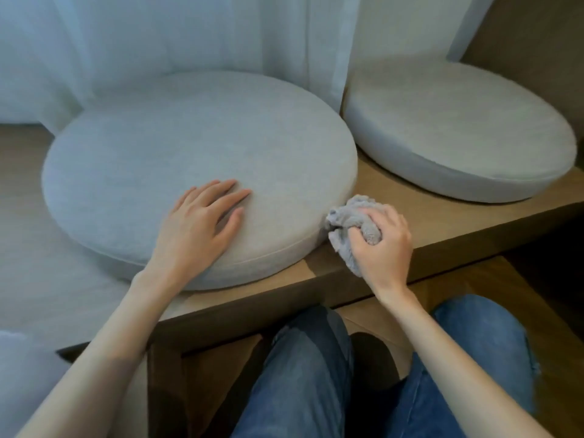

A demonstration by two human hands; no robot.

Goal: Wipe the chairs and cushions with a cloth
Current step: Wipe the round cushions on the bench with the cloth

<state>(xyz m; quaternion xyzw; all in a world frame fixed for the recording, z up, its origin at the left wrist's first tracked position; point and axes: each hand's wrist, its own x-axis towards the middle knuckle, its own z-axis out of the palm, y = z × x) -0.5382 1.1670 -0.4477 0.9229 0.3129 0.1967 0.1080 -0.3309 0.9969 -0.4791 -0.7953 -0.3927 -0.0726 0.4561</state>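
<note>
Two round, thick grey fabric cushions: near cushion (196, 172) with a piped seam, far cushion (458, 134) beside it, apart. Fluffy grey cloth (347, 226) bunched in the right hand (384, 245), fist closed, touching the near cushion's side. Left hand (199, 226) flat, fingers spread, on top. Wooden worktop (442, 216), white curtain (189, 42) behind.

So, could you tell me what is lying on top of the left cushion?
Only the left hand, flat and open. The cloth touches the cushion's side, not its top.
</note>
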